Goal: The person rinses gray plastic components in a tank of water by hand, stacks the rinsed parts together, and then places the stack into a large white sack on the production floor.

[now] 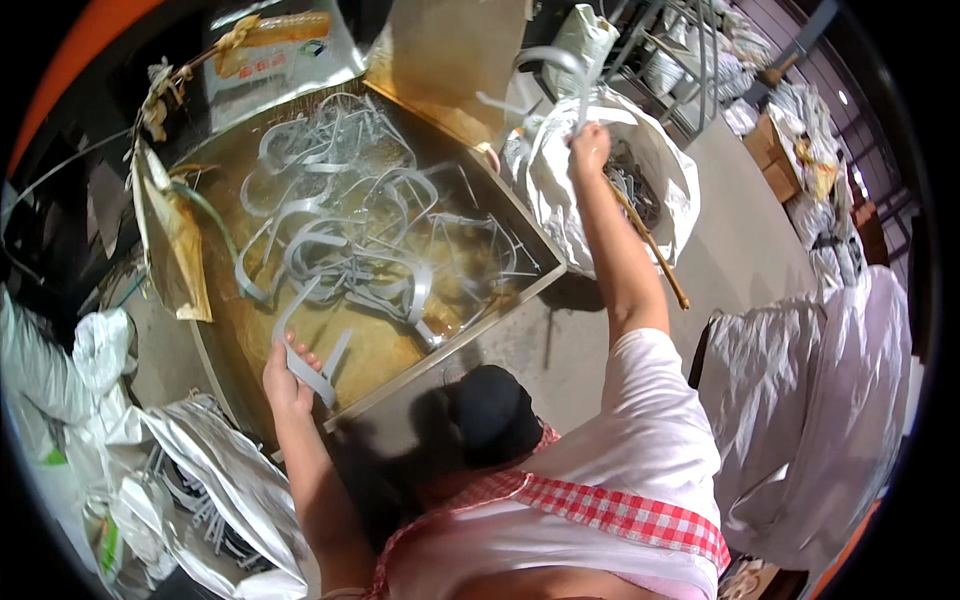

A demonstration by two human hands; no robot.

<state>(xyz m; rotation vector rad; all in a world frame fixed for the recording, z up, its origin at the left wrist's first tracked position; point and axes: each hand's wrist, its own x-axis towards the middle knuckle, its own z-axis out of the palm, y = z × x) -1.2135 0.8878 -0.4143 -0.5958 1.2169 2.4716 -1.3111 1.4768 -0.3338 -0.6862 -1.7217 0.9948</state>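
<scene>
My left hand (288, 376) is closed around a bent grey plastic strip (318, 382) above the near left corner of a metal tub. My right arm reaches far forward; my right hand (591, 148) grips a curved grey plastic piece (560, 58), raised over the near side of an open white woven sack (548, 190). Several more grey plastic pieces (625, 180) lie inside that sack. In the tub (449, 345), a tangle of curved grey plastic strips (350, 265) sits in yellowish water, some of it rising above the surface.
A thin wooden stick (655, 245) leans from the sack. Cardboard sheets (450, 60) stand behind the tub. At lower left is a white sack (225, 450) with dark and grey strips inside; a large white sack (800, 400) stands right. Metal racks (690, 50) and boxes line the back.
</scene>
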